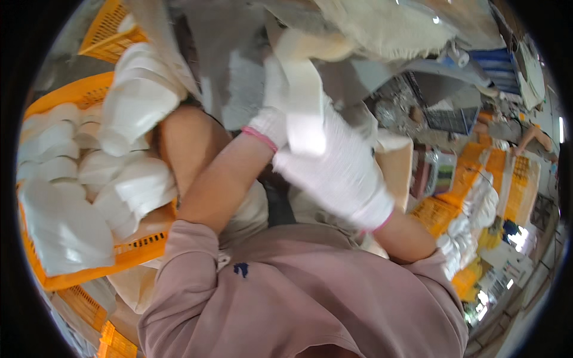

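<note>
Both hands wear white knit gloves with pink cuffs and meet just above the lap. The right hand (pixel 337 173) lies on top with its forearm coming in from the lower right, fingers pressed together and wrapped over the lower end of a white bowl (pixel 304 113). The left hand (pixel 271 122) reaches up from a bare forearm that crosses from the lower left; it grips the same bowl from the left side, fingers closed on its edge. The bowl sits between the two palms, tilted on its side and blurred.

To the left, an orange plastic crate (pixel 77 262) holds stacks of similar white bowls (pixel 128 107), lying on their sides and touching one another. A second orange crate (pixel 110 33) shows at the upper left. A bare knee (pixel 185 143) rises just beside the crate.

Above the hands hangs pale cloth (pixel 388 27). On the right, well apart, more orange crates with white ware (pixel 477 209) stand in rows, and another person's arm (pixel 534 140) shows at the far edge.
</note>
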Motion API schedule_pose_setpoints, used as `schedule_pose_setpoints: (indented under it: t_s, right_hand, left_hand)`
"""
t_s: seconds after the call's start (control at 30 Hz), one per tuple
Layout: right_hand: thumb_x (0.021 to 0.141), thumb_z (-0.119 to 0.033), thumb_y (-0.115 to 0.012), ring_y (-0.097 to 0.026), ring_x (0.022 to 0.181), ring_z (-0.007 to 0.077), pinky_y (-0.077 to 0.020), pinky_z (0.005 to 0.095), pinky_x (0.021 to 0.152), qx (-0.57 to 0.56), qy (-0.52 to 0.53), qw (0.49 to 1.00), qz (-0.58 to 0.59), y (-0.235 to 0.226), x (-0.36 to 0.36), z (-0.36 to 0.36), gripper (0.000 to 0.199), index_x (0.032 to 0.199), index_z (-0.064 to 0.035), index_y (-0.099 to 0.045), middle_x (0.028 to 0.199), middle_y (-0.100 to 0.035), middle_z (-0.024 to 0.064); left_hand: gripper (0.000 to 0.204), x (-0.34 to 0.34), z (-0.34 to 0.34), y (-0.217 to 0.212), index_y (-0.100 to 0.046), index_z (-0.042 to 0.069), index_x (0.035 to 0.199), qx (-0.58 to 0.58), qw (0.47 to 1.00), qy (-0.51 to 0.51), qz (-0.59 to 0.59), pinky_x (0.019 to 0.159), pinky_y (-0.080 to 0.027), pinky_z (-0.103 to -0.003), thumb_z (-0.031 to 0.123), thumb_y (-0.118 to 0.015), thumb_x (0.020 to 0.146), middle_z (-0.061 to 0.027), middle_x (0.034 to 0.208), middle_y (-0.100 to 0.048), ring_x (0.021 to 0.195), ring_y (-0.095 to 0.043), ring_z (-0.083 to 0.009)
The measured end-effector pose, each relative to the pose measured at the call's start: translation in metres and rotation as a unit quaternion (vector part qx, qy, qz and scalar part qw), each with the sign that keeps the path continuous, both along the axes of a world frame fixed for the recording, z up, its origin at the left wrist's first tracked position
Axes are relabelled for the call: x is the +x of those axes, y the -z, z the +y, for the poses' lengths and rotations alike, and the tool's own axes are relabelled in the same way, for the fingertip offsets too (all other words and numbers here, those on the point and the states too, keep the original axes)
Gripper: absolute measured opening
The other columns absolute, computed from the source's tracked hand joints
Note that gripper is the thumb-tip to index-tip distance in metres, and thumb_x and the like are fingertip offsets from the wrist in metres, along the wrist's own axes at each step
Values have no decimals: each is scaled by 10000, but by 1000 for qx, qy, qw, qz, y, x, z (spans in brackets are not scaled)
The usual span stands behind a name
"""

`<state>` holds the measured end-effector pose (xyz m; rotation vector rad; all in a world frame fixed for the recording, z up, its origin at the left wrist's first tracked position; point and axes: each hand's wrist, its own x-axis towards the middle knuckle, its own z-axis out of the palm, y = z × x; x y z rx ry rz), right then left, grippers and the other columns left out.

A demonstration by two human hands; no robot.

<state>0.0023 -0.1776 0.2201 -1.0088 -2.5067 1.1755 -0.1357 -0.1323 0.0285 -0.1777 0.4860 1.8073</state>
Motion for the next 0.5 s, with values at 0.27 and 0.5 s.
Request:
schedule_pose_setpoints:
  t_s: [0.27,0.5]
  right_hand:
    - [793,-256,-858,-731,912,386,-600,462,798,198,0,980,21,50,1,16,451,1165,-50,-707,1017,-723,163]
    - [820,-399,-832,-756,839,386,-609,458,754,214,11,973,88,46,-11,28,484,1156,-77,-696,933,-766,163]
  left_hand:
    - [573,-16,-12,-15,-605,67,1321,-4,996,-24,89,892,-583,-428,545,-399,1081,-136,1173,-695,1008,-689,-290]
    - [464,-19,-27,-15,-614,18,1336,-172,930,14,325,980,-601,-443,359,-403,1101,-175,1255,-709,1125,-708,-307]
